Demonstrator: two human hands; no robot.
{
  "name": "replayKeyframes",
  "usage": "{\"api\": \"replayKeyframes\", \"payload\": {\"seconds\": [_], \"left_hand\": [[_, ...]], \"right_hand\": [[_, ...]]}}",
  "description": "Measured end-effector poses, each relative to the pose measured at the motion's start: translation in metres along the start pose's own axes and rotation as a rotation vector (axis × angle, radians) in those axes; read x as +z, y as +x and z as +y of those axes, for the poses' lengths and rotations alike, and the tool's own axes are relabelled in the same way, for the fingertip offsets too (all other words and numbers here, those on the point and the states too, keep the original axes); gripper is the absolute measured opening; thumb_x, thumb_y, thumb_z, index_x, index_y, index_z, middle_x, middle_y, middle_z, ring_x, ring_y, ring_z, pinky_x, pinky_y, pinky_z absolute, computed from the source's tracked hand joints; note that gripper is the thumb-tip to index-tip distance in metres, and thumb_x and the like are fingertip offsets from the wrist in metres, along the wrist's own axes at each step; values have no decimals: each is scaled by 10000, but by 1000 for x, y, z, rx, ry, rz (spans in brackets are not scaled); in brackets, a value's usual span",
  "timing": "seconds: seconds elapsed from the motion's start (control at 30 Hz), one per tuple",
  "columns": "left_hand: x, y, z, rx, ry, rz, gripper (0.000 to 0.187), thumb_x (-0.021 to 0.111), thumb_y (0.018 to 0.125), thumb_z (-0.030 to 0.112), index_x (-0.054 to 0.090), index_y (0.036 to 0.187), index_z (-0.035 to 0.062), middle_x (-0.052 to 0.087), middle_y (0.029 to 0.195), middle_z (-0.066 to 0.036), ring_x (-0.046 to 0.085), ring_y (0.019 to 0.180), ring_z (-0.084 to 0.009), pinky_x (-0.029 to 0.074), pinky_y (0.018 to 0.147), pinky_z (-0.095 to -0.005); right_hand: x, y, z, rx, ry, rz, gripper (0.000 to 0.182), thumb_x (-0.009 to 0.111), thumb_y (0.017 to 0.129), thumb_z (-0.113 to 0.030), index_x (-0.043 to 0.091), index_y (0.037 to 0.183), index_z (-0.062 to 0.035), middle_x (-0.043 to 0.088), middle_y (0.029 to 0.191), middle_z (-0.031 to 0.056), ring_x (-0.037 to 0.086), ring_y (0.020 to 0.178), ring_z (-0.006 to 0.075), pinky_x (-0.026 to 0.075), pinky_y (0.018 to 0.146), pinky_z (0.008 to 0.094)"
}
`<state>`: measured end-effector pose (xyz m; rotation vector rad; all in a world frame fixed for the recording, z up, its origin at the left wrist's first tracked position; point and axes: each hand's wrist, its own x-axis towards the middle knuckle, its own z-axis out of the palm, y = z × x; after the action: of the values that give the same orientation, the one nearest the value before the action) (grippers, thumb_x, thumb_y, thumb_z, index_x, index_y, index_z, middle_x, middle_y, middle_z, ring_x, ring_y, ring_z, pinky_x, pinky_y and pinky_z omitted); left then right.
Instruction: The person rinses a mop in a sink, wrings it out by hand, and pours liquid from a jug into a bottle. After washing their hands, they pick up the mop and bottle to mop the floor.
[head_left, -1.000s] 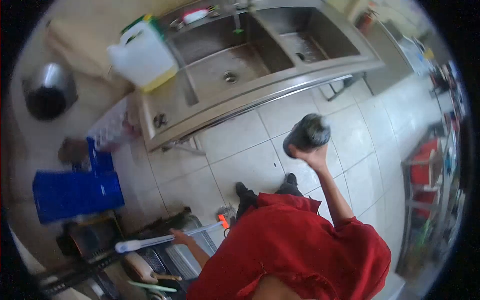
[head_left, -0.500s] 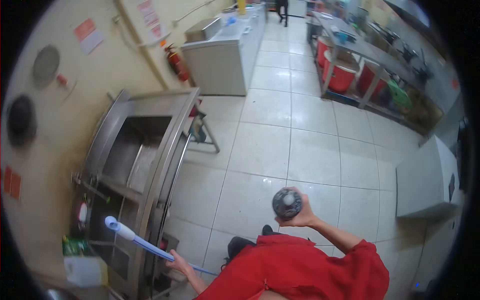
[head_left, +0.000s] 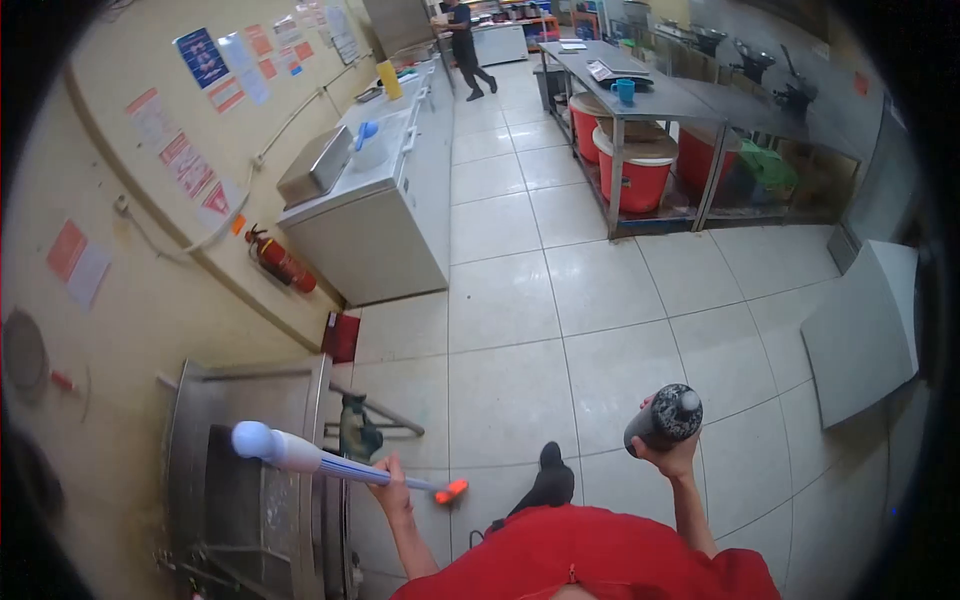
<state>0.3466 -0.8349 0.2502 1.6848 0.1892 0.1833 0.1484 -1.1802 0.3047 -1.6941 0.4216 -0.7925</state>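
Observation:
My left hand (head_left: 392, 488) is wrapped round a long blue pole (head_left: 345, 467) with a pale blue-and-white top end, which points to the left over the steel sink. Beyond the hand, the pole runs low toward the floor, where an orange piece (head_left: 452, 491) shows at its far end. In my right hand (head_left: 674, 457) is a dark bottle (head_left: 662, 420) with a grey cap and speckled shoulder, gripped round its body and tilted, cap toward me. My dark shoe (head_left: 551, 456) stands on the tiles between the two hands.
The steel sink (head_left: 250, 378) stands close on the left, a fire extinguisher (head_left: 280, 262) on the wall beyond. A white chest freezer (head_left: 375, 245) lines the left side. Ahead right is a steel table (head_left: 680, 95) over red tubs (head_left: 635, 180). A person (head_left: 466, 45) is far ahead.
My view has moved forward along the floor and tilted up. My right hand with the bottle sits further right; the pole's orange end has come into view. Both hands keep their hold.

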Motion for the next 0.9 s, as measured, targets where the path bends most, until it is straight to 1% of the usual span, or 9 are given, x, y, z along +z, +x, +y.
{"api": "replayKeyframes", "payload": {"seconds": [0.1, 0.27, 0.4, 0.53, 0.6, 0.67, 0.77, 0.83, 0.9], "left_hand": [[69, 87, 36, 7, -150, -19, 388, 554, 796, 155, 297, 510, 108, 282, 482, 60, 253, 451, -43, 193, 416, -236], [194, 240, 88, 71, -296, 18, 381, 558, 805, 184, 307, 525, 123, 267, 491, 47, 260, 446, -60, 223, 425, -227], [290, 349, 63, 121, -419, 26, 371, 556, 800, 167, 300, 534, 129, 261, 513, 38, 293, 463, -69, 246, 448, -216], [403, 437, -6, 31, -225, 94, 328, 559, 800, 233, 381, 559, 100, 368, 533, 17, 369, 528, -81, 319, 494, -258], [462, 471, -35, -63, -86, 26, 321, 566, 797, 295, 442, 594, 79, 427, 560, 7, 394, 559, -80, 338, 512, -272], [515, 516, -33, -81, -158, 107, 329, 572, 793, 327, 463, 610, 76, 425, 560, 9, 398, 562, -79, 336, 514, -258], [557, 593, 11, -32, -145, 80, 336, 570, 796, 321, 442, 595, 85, 406, 546, 11, 395, 552, -77, 329, 507, -249], [589, 632, 31, -36, -153, 18, 340, 579, 791, 310, 424, 582, 91, 391, 535, 15, 385, 538, -72, 320, 503, -236], [611, 662, 21, -8, -107, -37, 341, 578, 792, 304, 416, 578, 94, 389, 531, 17, 379, 527, -71, 315, 499, -234]], "right_hand": [[24, 80, 7, -23, 171, 109, 508, 737, 513, -77, 514, 964, -6, 557, 952, 66, 542, 881, 165, 432, 789, 294], [49, 214, 31, -103, -38, 193, 553, 729, 508, -51, 488, 1004, -13, 549, 951, 74, 533, 889, 158, 431, 790, 301], [77, 315, 66, -81, 6, 271, 508, 727, 514, -53, 507, 968, 3, 554, 939, 68, 533, 881, 151, 432, 780, 299], [95, 431, 138, -46, -111, 242, 547, 737, 512, -64, 491, 991, 36, 550, 935, 86, 532, 861, 150, 444, 754, 299], [108, 494, 172, -42, -101, 346, 596, 746, 512, -76, 466, 1024, 43, 535, 945, 112, 530, 872, 167, 449, 744, 302], [122, 559, 187, -22, -118, 298, 586, 738, 533, -59, 449, 1031, 48, 518, 957, 131, 516, 894, 175, 444, 754, 309], [154, 671, 182, 86, -11, 320, 556, 728, 549, -27, 454, 1029, 33, 513, 969, 105, 501, 909, 166, 432, 774, 311], [169, 743, 184, -55, 3, 204, 535, 719, 557, -1, 460, 1025, 12, 515, 982, 78, 499, 898, 155, 420, 794, 294], [189, 810, 196, -70, 30, 151, 534, 721, 554, -2, 465, 1022, 3, 514, 985, 64, 499, 898, 150, 416, 797, 287]]}}
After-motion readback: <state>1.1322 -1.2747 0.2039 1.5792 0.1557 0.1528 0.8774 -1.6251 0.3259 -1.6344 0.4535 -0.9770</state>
